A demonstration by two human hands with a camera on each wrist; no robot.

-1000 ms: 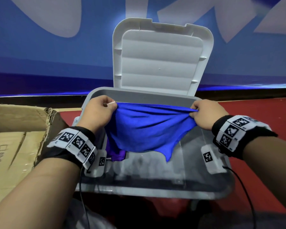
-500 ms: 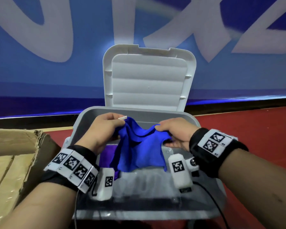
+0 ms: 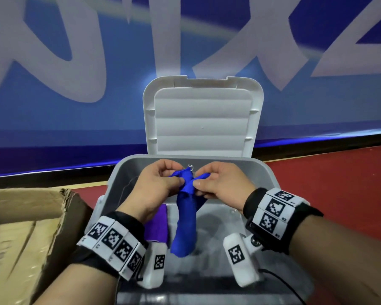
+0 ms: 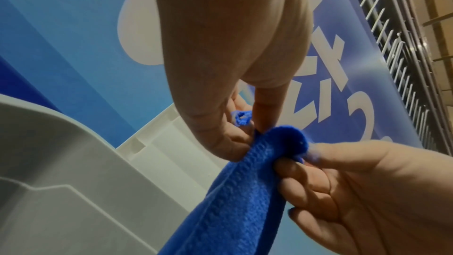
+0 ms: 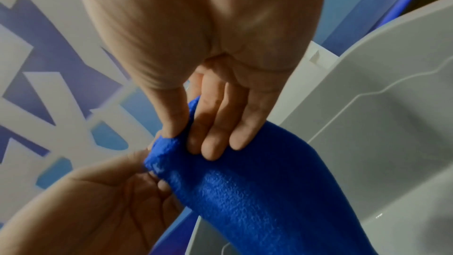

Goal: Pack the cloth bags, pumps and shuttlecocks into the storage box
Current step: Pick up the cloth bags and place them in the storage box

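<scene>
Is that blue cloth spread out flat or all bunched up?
Bunched up. The left hand and right hand pinch the blue cloth together at its top, so it hangs narrow.

Looks like an indoor sports hall: red court floor [image 3: 330,183] at 3 o'clock, big blue printed banner [image 3: 75,119] along 12.

- cloth bag [image 3: 185,219] hangs between left hand [image 3: 156,188] and right hand [image 3: 222,183], over storage box [image 3: 271,186] middle
- second cloth [image 3: 157,225] in box, left side
- lid [image 3: 202,119] upright at box's far edge
- cardboard box [image 3: 20,227] left of storage box
</scene>
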